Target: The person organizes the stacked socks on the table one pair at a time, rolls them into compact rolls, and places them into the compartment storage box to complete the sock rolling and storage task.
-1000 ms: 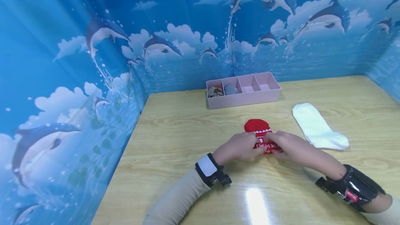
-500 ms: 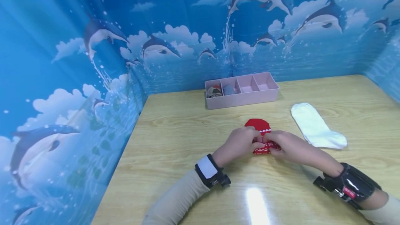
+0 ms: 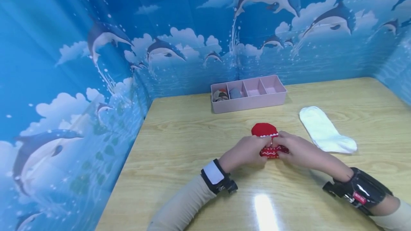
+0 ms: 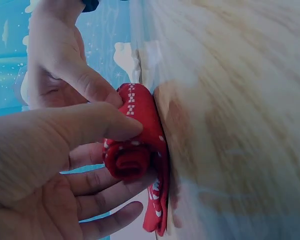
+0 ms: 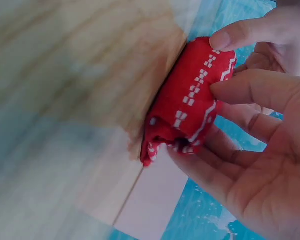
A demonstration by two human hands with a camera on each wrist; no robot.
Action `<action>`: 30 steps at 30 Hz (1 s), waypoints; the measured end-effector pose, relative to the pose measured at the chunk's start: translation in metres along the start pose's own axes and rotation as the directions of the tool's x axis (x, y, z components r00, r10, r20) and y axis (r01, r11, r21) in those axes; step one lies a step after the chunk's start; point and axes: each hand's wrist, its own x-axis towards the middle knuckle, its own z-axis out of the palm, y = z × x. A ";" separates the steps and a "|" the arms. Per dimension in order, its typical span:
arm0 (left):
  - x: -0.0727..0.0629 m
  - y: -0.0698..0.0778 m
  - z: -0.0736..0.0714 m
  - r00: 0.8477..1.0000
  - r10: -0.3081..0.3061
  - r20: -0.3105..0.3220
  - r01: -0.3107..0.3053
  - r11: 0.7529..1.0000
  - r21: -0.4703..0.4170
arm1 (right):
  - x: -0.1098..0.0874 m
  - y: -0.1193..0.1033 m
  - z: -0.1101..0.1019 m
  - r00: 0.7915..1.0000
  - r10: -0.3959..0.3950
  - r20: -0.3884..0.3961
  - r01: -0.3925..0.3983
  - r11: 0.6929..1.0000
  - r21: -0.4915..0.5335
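Red sock (image 5: 190,92) half rolled, gripped from both sides
I see left hand (image 3: 248,149) and right hand (image 3: 298,149) pinching it, pink box (image 3: 252,104) at its eleven o'clock; uneven pressure could, I judge, skew the roll.

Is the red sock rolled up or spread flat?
Partly rolled: the left wrist view shows the red sock coiled, held by the left hand and right hand; a flat part extends beyond the roll.

A pink divided box (image 3: 250,104) and white sock (image 3: 325,131) lie on a wood-grain table (image 3: 179,127) before a dolphin-print curtain (image 3: 186,13).
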 end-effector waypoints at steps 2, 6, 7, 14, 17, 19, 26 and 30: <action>0.000 0.000 0.001 1.000 -0.011 0.011 0.011 1.000 -0.006 | 0.000 -0.001 0.000 1.000 -0.011 -0.021 0.010 1.000 -0.028; 0.000 -0.001 0.002 0.998 -0.053 0.020 0.054 0.996 -0.077 | 0.001 -0.002 0.000 0.997 -0.047 -0.062 0.042 0.996 -0.076; 0.000 -0.001 0.002 0.998 -0.064 0.017 0.065 0.993 -0.103 | 0.001 -0.003 -0.001 0.997 -0.048 -0.068 0.042 0.996 -0.082; 0.000 -0.002 0.004 0.991 -0.131 0.037 0.136 0.968 -0.211 | 0.001 -0.006 -0.001 0.995 -0.059 -0.078 0.048 0.991 -0.128; 0.000 -0.001 0.004 0.989 -0.143 0.049 0.149 0.972 -0.182 | 0.000 -0.009 0.001 0.994 -0.076 -0.073 0.063 0.985 -0.161; 0.000 0.000 0.004 0.987 -0.150 0.055 0.157 0.973 -0.171 | -0.001 -0.011 0.001 0.996 -0.067 -0.055 0.058 0.986 -0.159; -0.001 0.001 0.003 0.988 -0.144 0.063 0.153 0.974 -0.169 | -0.002 -0.012 0.001 0.998 -0.061 -0.005 0.059 0.989 -0.134; -0.001 0.001 0.002 0.992 -0.124 0.028 0.126 0.988 -0.090 | 0.000 -0.008 0.004 0.994 -0.100 -0.042 0.094 0.989 -0.116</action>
